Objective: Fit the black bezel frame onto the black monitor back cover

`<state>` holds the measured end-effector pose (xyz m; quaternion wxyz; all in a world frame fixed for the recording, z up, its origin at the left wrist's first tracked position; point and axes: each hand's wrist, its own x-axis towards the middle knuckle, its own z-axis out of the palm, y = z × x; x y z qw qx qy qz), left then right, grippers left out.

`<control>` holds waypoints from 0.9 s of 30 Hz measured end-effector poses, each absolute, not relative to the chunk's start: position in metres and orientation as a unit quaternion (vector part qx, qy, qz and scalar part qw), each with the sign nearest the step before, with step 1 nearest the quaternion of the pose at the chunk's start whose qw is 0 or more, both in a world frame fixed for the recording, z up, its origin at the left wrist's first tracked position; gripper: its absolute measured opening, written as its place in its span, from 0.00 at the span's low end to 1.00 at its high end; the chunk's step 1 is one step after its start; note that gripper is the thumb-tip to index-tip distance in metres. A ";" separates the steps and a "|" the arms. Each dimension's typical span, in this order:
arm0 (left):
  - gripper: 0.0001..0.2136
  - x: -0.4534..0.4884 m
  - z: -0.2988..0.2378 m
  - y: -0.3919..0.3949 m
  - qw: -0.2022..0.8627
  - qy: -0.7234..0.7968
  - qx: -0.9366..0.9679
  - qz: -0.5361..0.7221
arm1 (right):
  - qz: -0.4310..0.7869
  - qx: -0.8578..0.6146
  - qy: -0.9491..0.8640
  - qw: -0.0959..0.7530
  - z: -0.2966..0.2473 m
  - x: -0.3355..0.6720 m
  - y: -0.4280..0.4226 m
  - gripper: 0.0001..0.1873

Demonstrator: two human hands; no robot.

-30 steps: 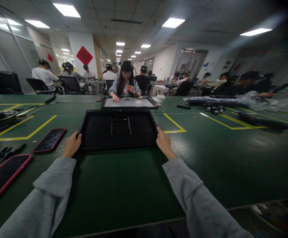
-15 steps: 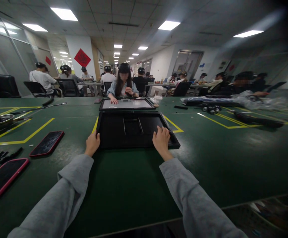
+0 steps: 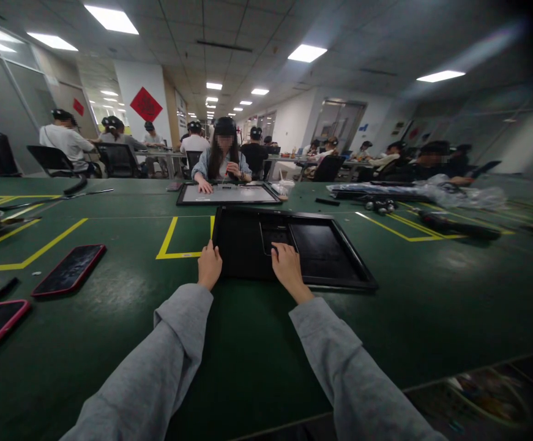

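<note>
At centre of the green table (image 3: 248, 343): flat black rectangular monitor panel (image 3: 325, 248), lying face down beside a yellow taped outline (image 3: 169, 242). Left hand (image 3: 209, 266): grip curled on the panel's near left corner. Right hand (image 3: 285, 264): fingers spread flat on the panel's back, clamping nothing. Left of these: red-edged phone (image 3: 68, 270). Beyond: a seated person's white-faced panel (image 3: 227, 193).

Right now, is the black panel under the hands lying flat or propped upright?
Flat. The black panel lies on the green table, with the left hand at its near-left corner and the right hand on top.
</note>
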<state>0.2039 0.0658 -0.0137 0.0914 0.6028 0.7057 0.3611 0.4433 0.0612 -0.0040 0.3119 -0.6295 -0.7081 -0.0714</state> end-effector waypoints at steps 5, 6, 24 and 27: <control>0.25 0.194 -0.012 0.063 0.105 0.708 0.598 0.360 | -0.045 -0.603 -0.734 0.310 -0.009 0.439 0.061 0.19; 0.25 0.190 -0.013 0.063 0.103 0.710 0.596 0.361 | -0.044 -0.601 -0.734 0.313 -0.010 0.439 0.061 0.19; 0.21 0.042 -0.018 0.028 -0.009 0.754 0.550 0.358 | -0.009 -0.762 -0.573 0.300 -0.023 0.509 0.086 0.26; 0.21 0.044 -0.015 0.024 -0.016 0.749 0.544 0.378 | -0.024 -0.741 -0.573 0.349 -0.022 0.507 0.091 0.27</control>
